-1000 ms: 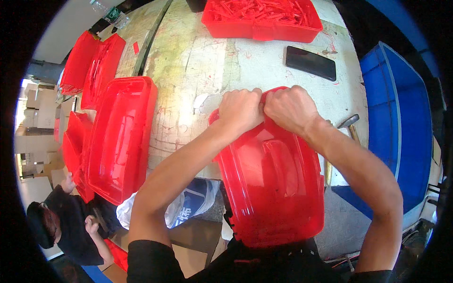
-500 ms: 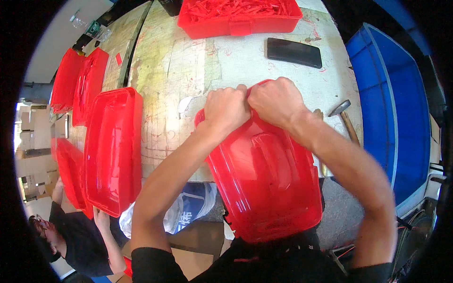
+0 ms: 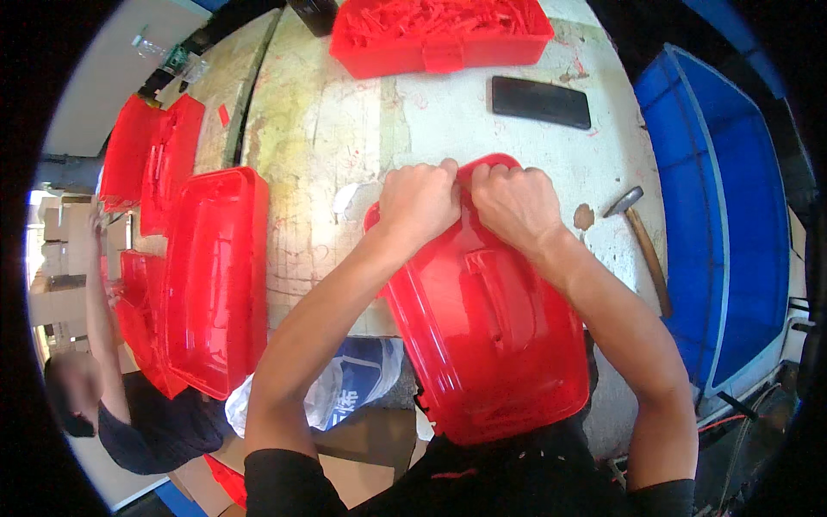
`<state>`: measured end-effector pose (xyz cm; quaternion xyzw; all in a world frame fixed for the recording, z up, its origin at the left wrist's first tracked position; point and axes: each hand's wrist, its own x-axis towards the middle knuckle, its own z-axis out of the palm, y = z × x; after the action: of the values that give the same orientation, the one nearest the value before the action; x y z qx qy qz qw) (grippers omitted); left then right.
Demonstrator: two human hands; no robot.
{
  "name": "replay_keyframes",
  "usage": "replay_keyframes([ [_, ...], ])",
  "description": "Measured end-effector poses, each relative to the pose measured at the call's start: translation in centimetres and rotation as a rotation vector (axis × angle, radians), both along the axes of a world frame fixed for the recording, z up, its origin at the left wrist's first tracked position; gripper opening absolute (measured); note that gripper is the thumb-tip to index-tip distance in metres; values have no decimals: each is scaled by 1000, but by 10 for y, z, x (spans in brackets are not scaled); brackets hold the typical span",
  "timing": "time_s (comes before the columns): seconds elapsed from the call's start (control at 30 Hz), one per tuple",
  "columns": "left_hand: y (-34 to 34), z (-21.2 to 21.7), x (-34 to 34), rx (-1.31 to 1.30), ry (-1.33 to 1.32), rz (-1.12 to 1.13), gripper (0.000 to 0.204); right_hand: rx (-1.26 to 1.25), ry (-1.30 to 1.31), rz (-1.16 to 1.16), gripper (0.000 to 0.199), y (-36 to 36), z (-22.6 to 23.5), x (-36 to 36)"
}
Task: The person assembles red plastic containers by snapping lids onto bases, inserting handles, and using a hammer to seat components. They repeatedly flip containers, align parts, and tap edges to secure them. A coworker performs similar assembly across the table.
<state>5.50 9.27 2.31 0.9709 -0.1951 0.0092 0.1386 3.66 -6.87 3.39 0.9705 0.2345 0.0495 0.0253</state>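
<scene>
A glossy red plastic box lid (image 3: 465, 370) with a raised handle on its top leans against my body, tilted over the table's near edge. My left hand (image 3: 419, 207) is curled in a fist over its far rim. Beside it my right hand (image 3: 518, 207) grips the same rim, knuckles up, the two hands a small gap apart. My fingertips are hidden beneath the fists. Small notches show along the lid's near left edge.
A hammer (image 3: 643, 246) and a black phone (image 3: 541, 102) lie on the table (image 3: 319, 129). Behind stands a red box (image 3: 388, 62) of red plastic pieces. More red trays (image 3: 260, 258) stand left, near another person (image 3: 164, 431). A blue crate (image 3: 719, 215) borders the right.
My right hand has shifted slightly nearer and right along the rim, opening a gap between my fists. The lid has turned a little. At left, the other person has reached an arm farther away.
</scene>
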Motion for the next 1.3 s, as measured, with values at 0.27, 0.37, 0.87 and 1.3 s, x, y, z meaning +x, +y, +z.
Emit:
replay_keyframes([
  [0.27, 50, 40, -21, -166, -75, -118, 49, 171, -281, 197, 25, -20, 14, -28],
  [0.37, 81, 52, -85, -278, -298, 411, 48, 345, -155, 144, 22, -35, 9, -24],
  [0.87, 46, -28, -238, -1069, 189, 677, 70, 898, -210, -83, 19, -78, 38, -69],
  [1.3, -76, 66, -103, -113, -354, -492, 41, 798, 258, -530, 30, -170, -28, -174],
])
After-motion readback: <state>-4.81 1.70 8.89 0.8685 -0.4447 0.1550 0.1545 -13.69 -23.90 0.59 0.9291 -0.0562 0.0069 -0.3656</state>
